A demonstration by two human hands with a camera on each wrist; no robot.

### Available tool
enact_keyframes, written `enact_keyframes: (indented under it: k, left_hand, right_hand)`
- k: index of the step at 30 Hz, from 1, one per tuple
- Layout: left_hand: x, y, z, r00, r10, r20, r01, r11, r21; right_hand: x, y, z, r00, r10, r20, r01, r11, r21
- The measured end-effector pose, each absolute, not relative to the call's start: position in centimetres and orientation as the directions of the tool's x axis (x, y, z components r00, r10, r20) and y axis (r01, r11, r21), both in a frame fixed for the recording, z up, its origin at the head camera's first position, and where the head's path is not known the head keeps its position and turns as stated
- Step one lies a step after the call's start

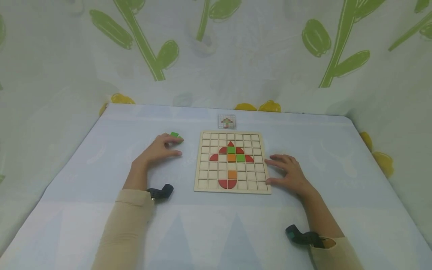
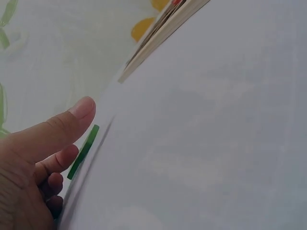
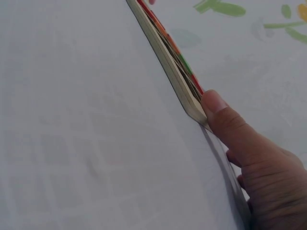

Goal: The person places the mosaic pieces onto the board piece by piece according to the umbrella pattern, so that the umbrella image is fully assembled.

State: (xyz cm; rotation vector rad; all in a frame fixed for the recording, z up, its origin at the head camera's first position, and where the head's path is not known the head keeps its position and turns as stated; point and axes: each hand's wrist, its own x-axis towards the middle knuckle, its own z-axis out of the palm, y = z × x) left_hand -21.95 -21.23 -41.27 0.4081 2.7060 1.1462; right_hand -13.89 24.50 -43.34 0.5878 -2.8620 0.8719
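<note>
My left hand (image 1: 158,150) is at the green pieces (image 1: 174,134) left of the board, its forefinger over or against one of them; contact is unclear. In the left wrist view a green piece (image 2: 84,152) shows beside the fingers, with the thumb apart from it. A wooden grid board (image 1: 206,185) lies flat in the middle, bearing a red triangle (image 1: 231,144), red rounded pieces (image 1: 223,183), green squares (image 1: 240,158) and orange squares (image 1: 232,174). At the board's right edge rests my right hand (image 1: 290,174), fingers spread; in the right wrist view its thumb (image 3: 214,101) touches the board's corner.
A small card (image 1: 227,122) with a printed grid picture lies just behind the board. Both wrists wear dark camera mounts (image 1: 162,192). The pale table (image 1: 216,232) meets a leaf-patterned cloth (image 1: 236,67) at its back edge.
</note>
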Motion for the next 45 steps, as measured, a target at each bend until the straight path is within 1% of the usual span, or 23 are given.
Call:
enact_keyframes:
  k: [7,17,23,31,45]
  left_hand:
    - [-22.8,-21.8,-41.5,-0.957,0.282,-0.073,0.151,0.696,0.702]
    - [-24.0,-21.6,-41.6,-0.952,0.299,-0.066,0.178,0.717,0.674]
    - [-23.6,-21.2,-41.5,-0.962,0.265,-0.065,0.153,0.722,0.675]
    - [-23.4,-20.8,-42.4,-0.976,0.216,-0.021,0.141,0.703,0.697]
    - [-22.9,-19.6,-42.5,-0.988,0.149,0.044,0.14,0.732,0.667]
  right_hand:
    - [-13.9,24.4,-43.2,-0.914,-0.348,0.209,-0.405,0.755,-0.516]
    - [-14.0,24.5,-43.3,-0.916,-0.344,0.206,-0.401,0.759,-0.513]
    - [-13.9,24.4,-43.2,-0.917,-0.345,0.2,-0.398,0.762,-0.511]
    - [-13.9,24.4,-43.2,-0.917,-0.341,0.206,-0.398,0.758,-0.516]
    - [-14.0,24.7,-43.5,-0.905,-0.352,0.239,-0.425,0.752,-0.504]
